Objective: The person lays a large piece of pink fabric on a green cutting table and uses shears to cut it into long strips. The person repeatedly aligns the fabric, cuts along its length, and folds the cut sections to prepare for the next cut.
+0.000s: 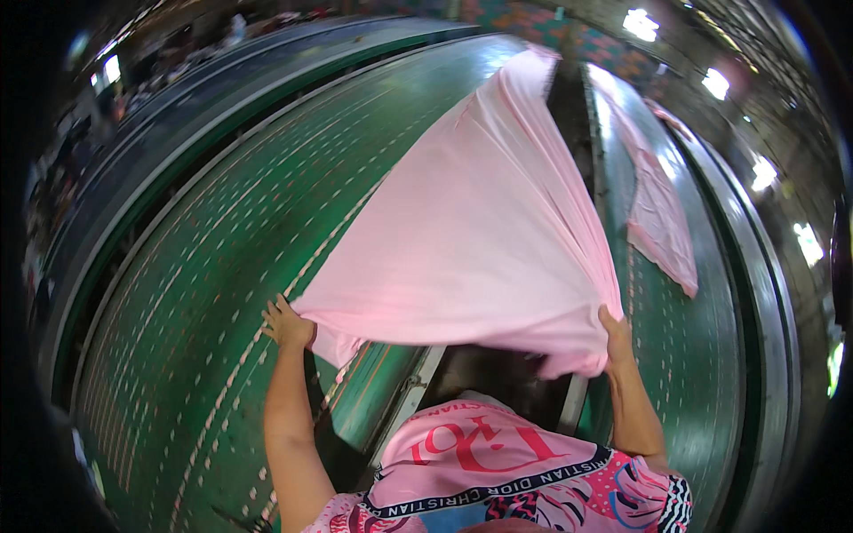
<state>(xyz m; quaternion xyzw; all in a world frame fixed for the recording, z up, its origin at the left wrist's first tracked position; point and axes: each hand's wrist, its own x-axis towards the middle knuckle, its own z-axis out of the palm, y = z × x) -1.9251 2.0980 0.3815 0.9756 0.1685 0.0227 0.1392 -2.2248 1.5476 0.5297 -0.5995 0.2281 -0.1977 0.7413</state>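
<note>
A large piece of plain pink cloth (471, 195) stretches away from me, its near edge pulled wide between my two hands. At its left corner is my left hand (291, 323), several fingers spread over the green table while the cloth is caught at the thumb side. A small flap hangs below that hand. My right hand (616, 339) is closed around the right corner, with bunched cloth hanging beside it. Long folds run along the right side toward the far end. The thumb of my left hand is mostly hidden.
The long green table (204, 293) on my left carries rows of pale marks. Across a dark gap stands another long table (702, 355), with a second pink cloth (657, 213) lying on it. Further tables run along both sides. Bright lights (715, 84) show at upper right.
</note>
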